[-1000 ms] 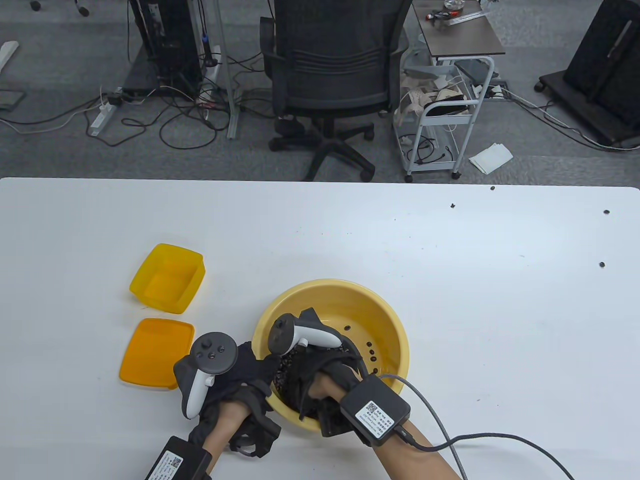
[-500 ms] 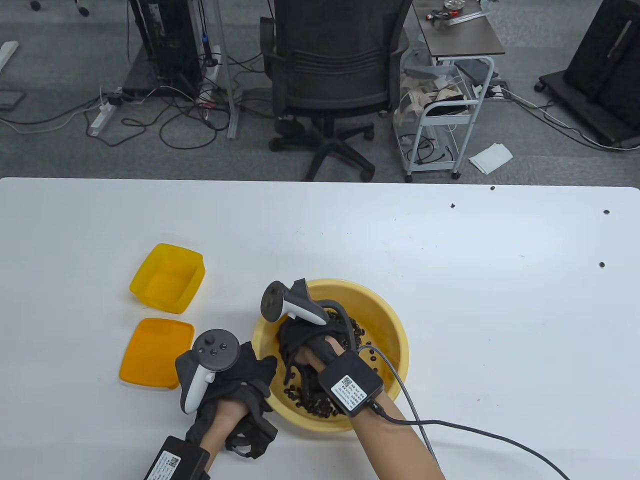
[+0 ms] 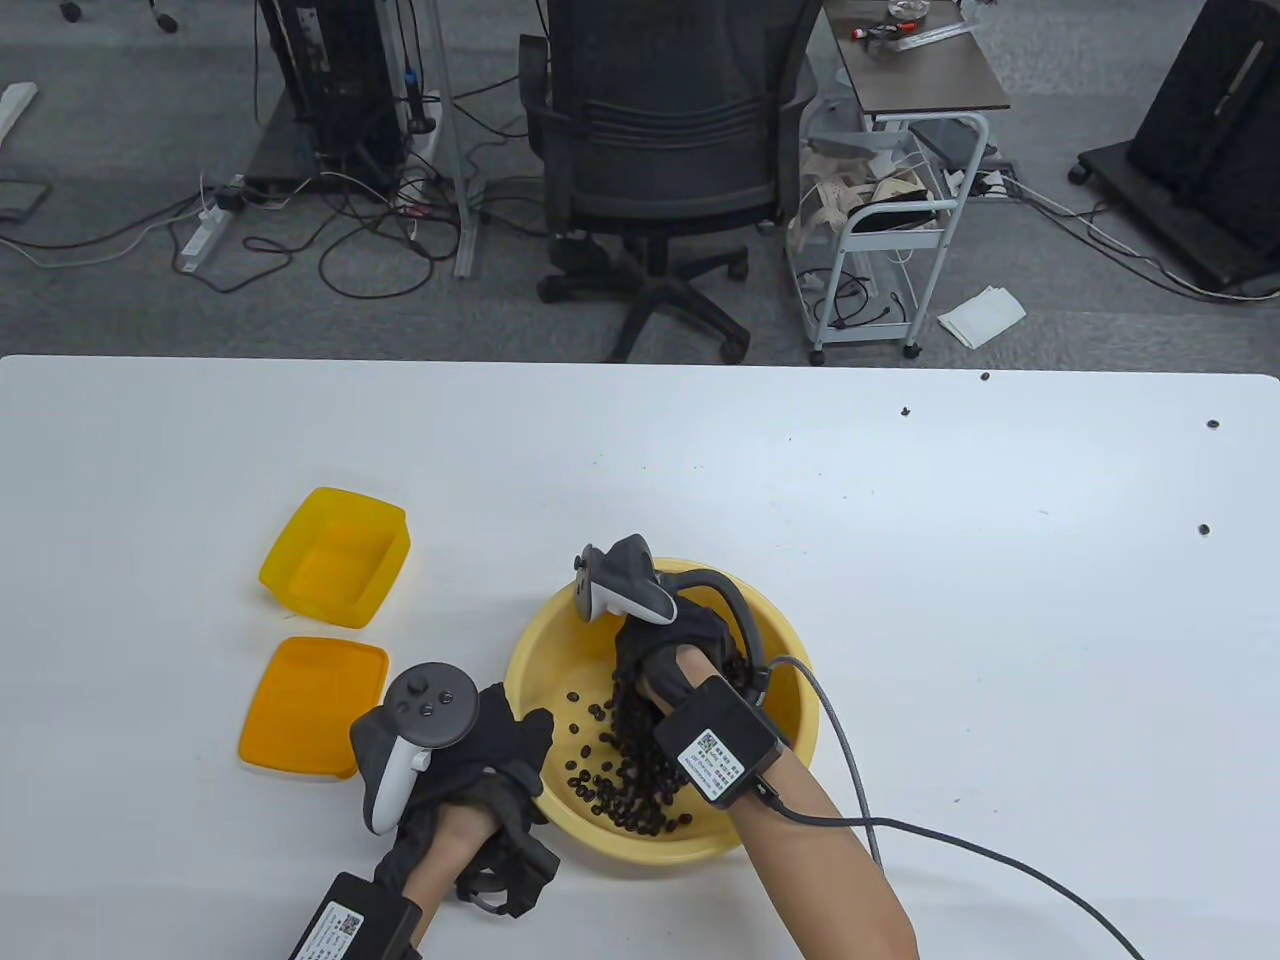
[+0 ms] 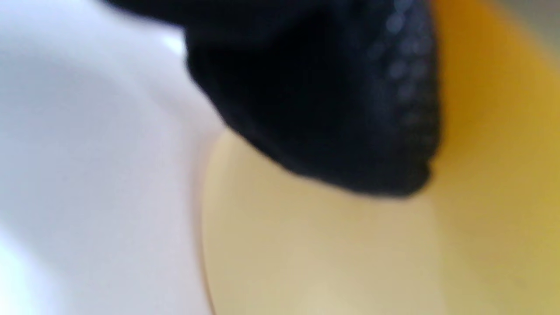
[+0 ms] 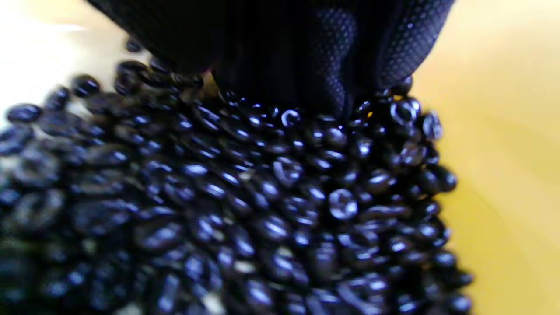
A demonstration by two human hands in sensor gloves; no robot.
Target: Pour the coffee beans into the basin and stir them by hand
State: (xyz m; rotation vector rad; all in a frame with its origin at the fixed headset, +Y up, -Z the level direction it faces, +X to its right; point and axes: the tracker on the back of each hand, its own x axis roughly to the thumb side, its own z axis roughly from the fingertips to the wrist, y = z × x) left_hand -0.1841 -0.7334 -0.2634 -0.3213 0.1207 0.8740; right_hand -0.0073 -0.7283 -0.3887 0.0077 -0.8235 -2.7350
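The yellow basin (image 3: 795, 655) stands on the white table near its front edge. Dark coffee beans (image 3: 625, 785) lie in its near half. My right hand (image 3: 665, 650) is inside the basin, towards the far side. Its fingers (image 5: 306, 65) reach down into the heap of beans (image 5: 262, 197) and hold nothing; the basin wall (image 5: 503, 153) rises beside them. My left hand (image 3: 485, 755) grips the basin's left rim, its fingers (image 4: 328, 109) curled over the yellow wall (image 4: 328, 253).
An empty yellow box (image 3: 335, 555) and its orange lid (image 3: 312, 705) lie left of the basin. A few stray beans (image 3: 1204, 528) dot the table's far right. A grey cable (image 3: 1000, 860) trails from my right wrist to the bottom right.
My right hand has swept from the basin's near left side to its far side, dragging beans along and uncovering those in the near half. The left hand has stayed on the rim.
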